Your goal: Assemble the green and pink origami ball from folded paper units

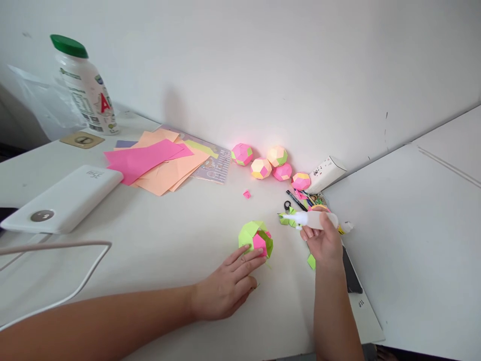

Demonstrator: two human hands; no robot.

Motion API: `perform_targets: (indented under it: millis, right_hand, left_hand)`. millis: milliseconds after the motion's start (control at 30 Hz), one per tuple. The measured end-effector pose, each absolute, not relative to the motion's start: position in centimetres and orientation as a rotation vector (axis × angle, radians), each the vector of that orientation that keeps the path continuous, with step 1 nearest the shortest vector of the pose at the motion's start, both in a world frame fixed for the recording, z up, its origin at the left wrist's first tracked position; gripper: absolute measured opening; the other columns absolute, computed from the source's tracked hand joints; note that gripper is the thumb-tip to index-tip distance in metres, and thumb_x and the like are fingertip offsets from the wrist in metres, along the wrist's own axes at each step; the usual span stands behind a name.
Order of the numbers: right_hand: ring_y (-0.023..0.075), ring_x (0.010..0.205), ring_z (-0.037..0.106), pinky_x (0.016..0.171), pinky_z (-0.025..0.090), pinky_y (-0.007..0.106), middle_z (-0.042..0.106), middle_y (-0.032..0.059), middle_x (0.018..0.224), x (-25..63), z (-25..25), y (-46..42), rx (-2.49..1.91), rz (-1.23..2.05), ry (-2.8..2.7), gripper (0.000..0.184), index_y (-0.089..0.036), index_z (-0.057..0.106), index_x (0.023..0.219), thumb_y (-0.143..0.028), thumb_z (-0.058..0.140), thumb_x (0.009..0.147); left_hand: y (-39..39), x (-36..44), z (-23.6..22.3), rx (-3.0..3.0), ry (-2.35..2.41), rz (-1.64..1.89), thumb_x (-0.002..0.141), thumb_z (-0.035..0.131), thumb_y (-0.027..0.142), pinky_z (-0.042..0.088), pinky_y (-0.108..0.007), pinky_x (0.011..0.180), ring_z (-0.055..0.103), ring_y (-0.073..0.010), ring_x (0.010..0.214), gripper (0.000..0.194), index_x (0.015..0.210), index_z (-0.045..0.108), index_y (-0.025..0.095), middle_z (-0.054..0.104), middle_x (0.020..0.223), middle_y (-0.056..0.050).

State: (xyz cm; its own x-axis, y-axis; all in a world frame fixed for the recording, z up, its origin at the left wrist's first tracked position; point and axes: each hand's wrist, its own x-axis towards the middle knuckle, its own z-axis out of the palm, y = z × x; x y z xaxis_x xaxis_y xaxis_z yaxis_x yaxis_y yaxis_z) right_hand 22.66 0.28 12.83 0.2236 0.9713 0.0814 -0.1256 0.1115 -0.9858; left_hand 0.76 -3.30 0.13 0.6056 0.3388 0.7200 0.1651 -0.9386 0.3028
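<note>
A hollow, faceted paper ball [250, 234], lime green with a pink panel, sits on the white table with an opening on its right side. My left hand [229, 286] holds it from the near side, fingertips pressed on its panels. In my right hand [323, 243] is a whitish glue bottle [313, 219], its narrow nozzle pointing left. Folded green paper pieces [287, 220] lie under and behind the nozzle. A small pink paper piece [246, 194] rests beyond the ball.
Finished paper balls [261, 168] line the wall beside a white box [326, 174]. Pens [296, 200] lie near it. Coloured paper sheets [161, 160], a power bank [63, 195], its cable [93, 265] and a green-capped bottle [86, 90] occupy the left. A dark phone-like slab [351, 273] lies right.
</note>
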Motion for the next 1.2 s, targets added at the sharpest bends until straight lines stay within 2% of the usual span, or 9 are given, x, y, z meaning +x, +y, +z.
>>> perform_targets:
  millis: [133,267,400,767,967,1033,1067,1133,1200]
  right_hand:
    - [0.0151,0.059,0.054,0.045,0.043,0.026,0.053,-0.0004,0.061,25.3,10.4,-0.4,-1.053,1.149,-0.762,0.037,-0.021,0.058,0.072,-0.057,0.066,0.071]
    - [0.0179,0.08,0.063,0.069,0.053,0.032,0.066,0.0018,0.088,26.6,7.0,-1.2,-1.092,1.132,-0.821,0.036,-0.023,0.061,0.095,-0.034,0.076,0.063]
    - [0.0225,0.101,0.063,0.089,0.048,0.04,0.069,0.0033,0.098,26.5,4.2,-1.0,-1.204,0.906,-0.963,0.043,-0.024,0.055,0.094,-0.021,0.079,0.058]
    - [0.0248,0.104,0.063,0.093,0.047,0.047,0.067,0.0106,0.11,27.8,0.6,-0.2,-1.441,0.727,-1.031,0.052,-0.021,0.05,0.104,-0.014,0.072,0.057]
    - [0.0238,0.129,0.04,0.108,0.03,0.049,0.046,0.0107,0.131,27.1,2.6,-2.3,-1.433,0.361,-1.079,0.056,-0.022,0.046,0.116,-0.01,0.06,0.064]
    - [0.0263,0.116,0.048,0.099,0.038,0.051,0.051,0.0114,0.116,25.9,3.2,-3.3,-1.308,-0.149,-1.208,0.04,-0.02,0.052,0.109,-0.011,0.057,0.07]
    - [0.0254,0.105,0.053,0.092,0.043,0.049,0.053,0.0096,0.105,25.2,3.5,-3.8,-1.201,-0.246,-1.319,0.032,-0.02,0.054,0.103,-0.011,0.056,0.073]
    - [0.0234,0.089,0.056,0.078,0.048,0.045,0.055,0.0082,0.093,23.4,3.9,-4.6,-1.035,-0.168,-1.608,0.024,-0.021,0.056,0.1,-0.012,0.051,0.078]
    - [0.0241,0.085,0.056,0.071,0.049,0.043,0.056,0.0096,0.092,21.7,4.3,-5.3,-0.934,0.0,-1.906,0.023,-0.02,0.057,0.103,-0.018,0.051,0.081]
  left_hand:
    - [-3.4,0.7,0.5,2.496,0.4,1.37,0.082,0.046,0.004,0.039,-0.047,0.098,0.047,-0.0265,0.115,0.017,0.092,0.05,0.017,0.059,0.11,-0.014]
    - [-3.3,0.5,0.4,2.325,0.455,1.393,0.084,0.043,0.004,0.046,-0.035,0.073,0.049,-0.0192,0.081,0.02,0.095,0.05,0.018,0.055,0.083,-0.006]
    - [-2.9,0.5,0.1,2.17,0.506,1.334,0.088,0.04,0.007,0.044,-0.029,0.066,0.047,-0.0162,0.071,0.017,0.093,0.049,0.02,0.053,0.075,-0.003]
    - [-2.9,0.4,-0.6,2.011,0.62,1.165,0.092,0.038,0.017,0.046,-0.026,0.064,0.053,-0.0146,0.068,0.013,0.091,0.051,0.02,0.058,0.077,-0.002]
    - [-2.8,0.5,-0.6,1.995,0.624,1.183,0.092,0.04,0.016,0.046,-0.026,0.064,0.054,-0.0144,0.068,0.012,0.092,0.051,0.021,0.058,0.076,-0.002]
    - [-2.8,0.4,-0.6,2.005,0.612,1.181,0.091,0.041,0.015,0.047,-0.026,0.065,0.054,-0.0146,0.069,0.013,0.094,0.052,0.021,0.059,0.077,-0.002]
    - [-2.9,0.4,-0.6,2.012,0.605,1.181,0.091,0.041,0.015,0.047,-0.027,0.066,0.054,-0.0147,0.069,0.014,0.096,0.053,0.021,0.06,0.077,-0.002]
    - [-2.9,0.4,-0.5,2.022,0.588,1.186,0.091,0.041,0.014,0.047,-0.027,0.066,0.055,-0.0147,0.069,0.016,0.098,0.054,0.021,0.06,0.077,-0.003]
    - [-2.9,0.3,-0.5,2.024,0.575,1.199,0.091,0.042,0.013,0.048,-0.027,0.067,0.055,-0.0146,0.07,0.016,0.099,0.054,0.02,0.061,0.078,-0.003]
